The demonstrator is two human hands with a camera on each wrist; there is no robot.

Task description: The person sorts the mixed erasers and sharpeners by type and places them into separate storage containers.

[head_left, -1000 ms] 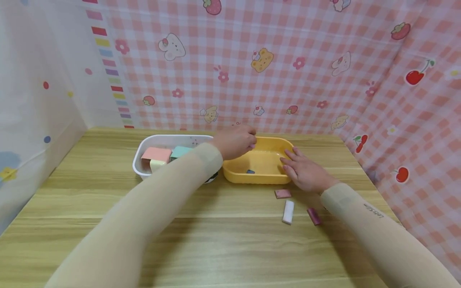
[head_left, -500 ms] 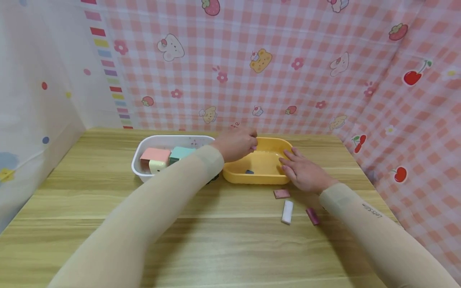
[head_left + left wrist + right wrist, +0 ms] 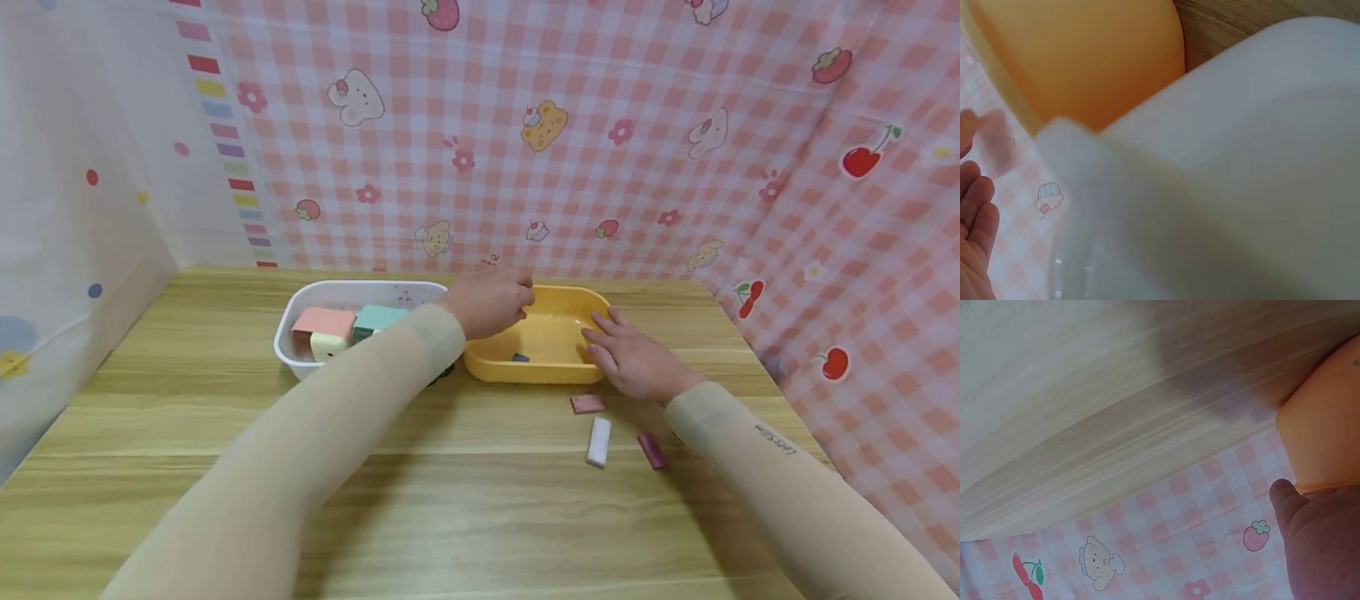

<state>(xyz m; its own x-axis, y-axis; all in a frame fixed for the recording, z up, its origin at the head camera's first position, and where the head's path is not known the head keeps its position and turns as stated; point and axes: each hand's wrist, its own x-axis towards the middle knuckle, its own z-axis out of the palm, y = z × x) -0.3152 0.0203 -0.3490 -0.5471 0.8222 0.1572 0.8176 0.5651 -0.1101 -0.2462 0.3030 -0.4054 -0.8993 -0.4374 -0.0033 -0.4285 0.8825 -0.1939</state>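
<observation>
My left hand (image 3: 491, 304) is above the left end of a yellow basin (image 3: 543, 373). In the left wrist view its thumb and fingers stand apart, and a blurred small pink block (image 3: 997, 142) hangs just beyond the thumb tip, not enclosed by the fingers. My right hand (image 3: 637, 358) rests on the basin's right rim with its fingers spread. A small blue-grey block (image 3: 520, 358) lies inside the basin near its front wall. On the table before it lie a pink block (image 3: 587, 404), a white block (image 3: 598, 442) and a dark magenta block (image 3: 652, 451).
A white basin (image 3: 288, 360) stands left of the yellow one, partly behind the left forearm. It holds a pink-topped object (image 3: 326, 320) and a teal-topped object (image 3: 378, 318). A checked pink cloth (image 3: 480, 200) hangs along the wooden table's (image 3: 465, 517) back edge.
Pink showing at my left fingertips in the earlier head frames is no longer visible there now. Both hands stay in nearly the same places.
</observation>
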